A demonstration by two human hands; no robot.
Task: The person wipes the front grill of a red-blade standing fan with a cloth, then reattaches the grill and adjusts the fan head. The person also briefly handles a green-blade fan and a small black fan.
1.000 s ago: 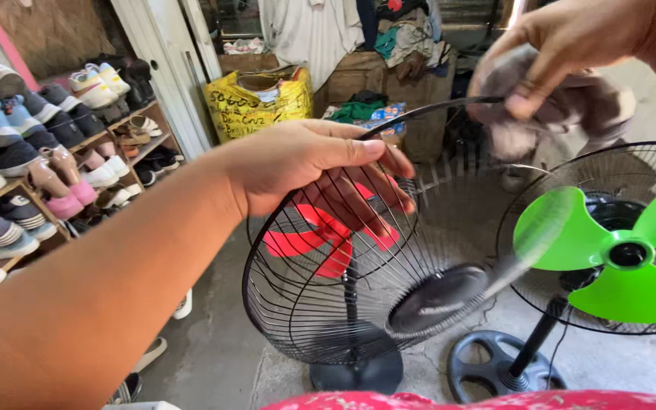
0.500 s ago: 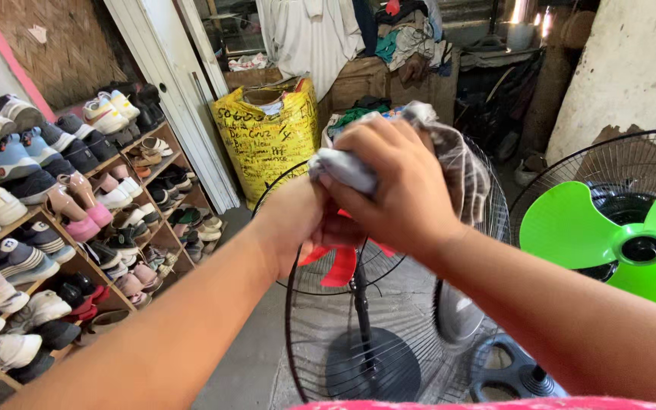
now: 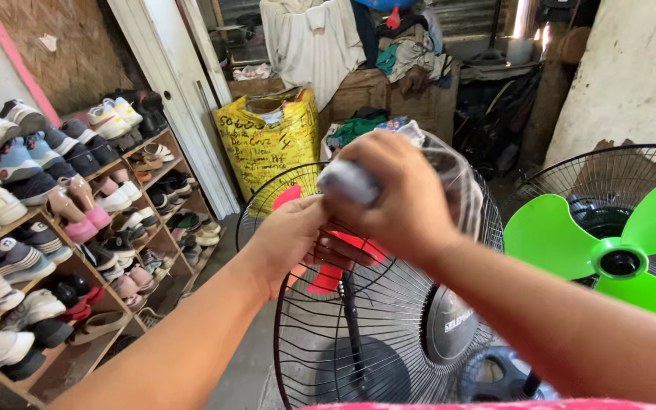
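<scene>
I am pressing a crumpled grey-white cloth (image 3: 351,181) against the top rim of the round black wire fan grille (image 3: 358,334) with my right hand (image 3: 404,199), fingers curled tight around the wad so that only its pale end is poking out on the left. A second ago this hand was up and away to the right with the cloth loose in the air — now it has come down onto the grille, and the cloth is bunched small inside my grip. My left hand (image 3: 298,239) has slid too: it was lying flat and spread across the wires, and now it is cupping the grille's upper edge just beneath the right hand, fingers hooked through towards the red fan blades (image 3: 328,277) behind — steadying the cage, I judge, so the wiping can bite. My view has swung left as well, bringing in the wooden shelves of shoes (image 3: 47,228). The second fan with bright green plastic blades (image 3: 609,254) is standing untouched at the right, and the yellow woven sack (image 3: 267,140) is sitting against the wall beyond.
</scene>
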